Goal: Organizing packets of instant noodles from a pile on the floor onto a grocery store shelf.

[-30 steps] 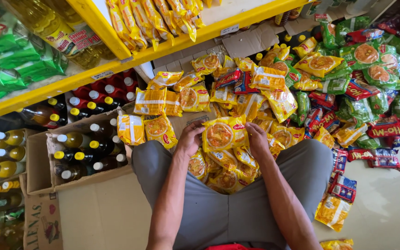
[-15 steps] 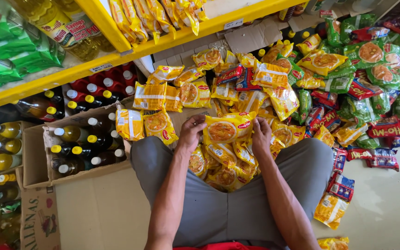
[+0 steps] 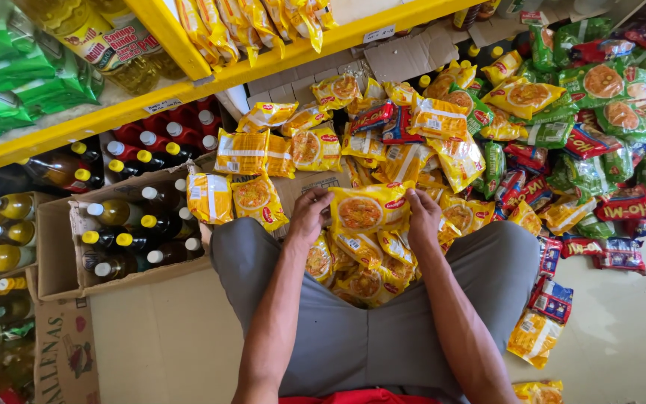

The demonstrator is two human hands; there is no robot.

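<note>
Since the earlier frame the yellow noodle packet (image 3: 368, 209) has stayed clamped at both ends between the hands, with the view shifted only slightly and the heap unchanged. The yellow shelf (image 3: 263, 71) runs across the top of the view, with more yellow packets hanging over its edge and green packs on the upper left. Beneath it, on the floor, a wide heap of noodle packets (image 3: 443, 142) spreads rightward, yellow near the centre, green and red further out. To the left a cardboard box (image 3: 54, 254) holds dark bottles with yellow and white caps. The person sits with grey-trousered knees apart, and a small stack of yellow packets (image 3: 364, 262) lies between the legs. The left hand (image 3: 309, 217) grips the left end of the top packet, fingers curled over its edge; the right hand (image 3: 422, 217) pinches the right end likewise. The packet is held flat, face up, directly above the stack and apparently touching it. Judgement: the step in hand is squaring like packets into a bundle. The next move would call for aligned edges and a firm two-handed hold, as the slick wrappers may slide apart.
</note>
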